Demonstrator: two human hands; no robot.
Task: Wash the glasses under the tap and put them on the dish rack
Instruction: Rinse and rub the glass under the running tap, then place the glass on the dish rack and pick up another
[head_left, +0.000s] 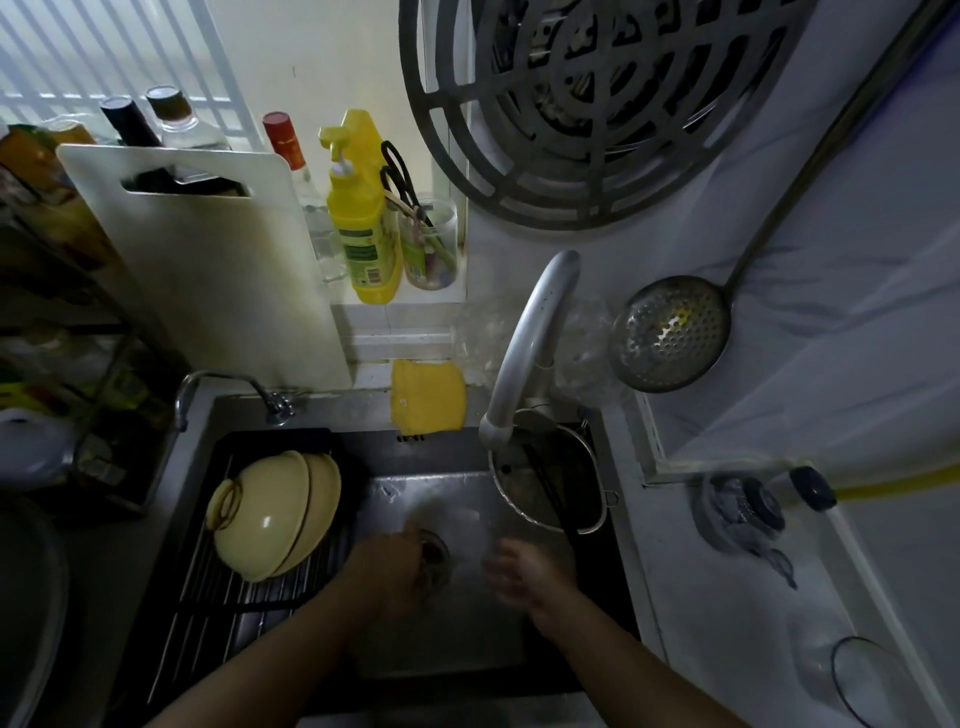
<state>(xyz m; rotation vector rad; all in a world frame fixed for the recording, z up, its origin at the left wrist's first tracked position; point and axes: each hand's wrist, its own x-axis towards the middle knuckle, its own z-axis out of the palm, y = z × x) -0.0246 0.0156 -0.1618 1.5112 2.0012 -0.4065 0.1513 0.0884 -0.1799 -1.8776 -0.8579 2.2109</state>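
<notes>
My left hand (389, 569) is low in the steel sink (467, 649), with its fingers closed round a clear glass (434, 564) over the drain area. My right hand (519, 569) hovers just right of it, blurred, fingers apart and holding nothing. The grey tap (524, 353) arches over the sink's back right; its spout ends above and behind both hands. A black wire dish rack (208, 597) fills the sink's left side and carries two stacked yellow bowls (275, 514). Another clear glass (857, 675) stands on the counter at the lower right.
A steel pot (550, 483) sits in the sink's back right corner under the tap. A glass teapot (743, 514) and a skimmer ladle (670, 332) lie to the right. A white cutting board (218, 270), a yellow soap bottle (358, 228) and a yellow cloth (428, 395) stand behind the sink.
</notes>
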